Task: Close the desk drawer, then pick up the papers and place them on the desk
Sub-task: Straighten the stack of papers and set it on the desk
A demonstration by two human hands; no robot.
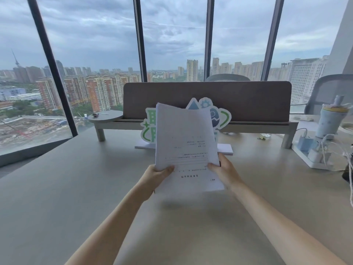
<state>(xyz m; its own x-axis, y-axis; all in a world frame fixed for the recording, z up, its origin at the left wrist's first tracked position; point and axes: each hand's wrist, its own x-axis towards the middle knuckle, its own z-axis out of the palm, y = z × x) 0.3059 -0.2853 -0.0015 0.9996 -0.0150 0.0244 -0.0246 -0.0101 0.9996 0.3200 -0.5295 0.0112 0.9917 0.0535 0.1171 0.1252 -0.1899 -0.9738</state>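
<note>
A thin stack of white printed paper sheets (186,146) is held up above the pale grey-beige desk top (66,188), tilted away from the person, casting a shadow below. The left hand (159,175) pinches its lower left edge, thumb on the front; the right hand (222,172) clamps the lower right edge likewise. Just behind the sheets stands a green-and-blue cut-out sign (219,115), then a brown felt divider panel (248,100). Well right of the right hand lies a white power strip (313,161).
</note>
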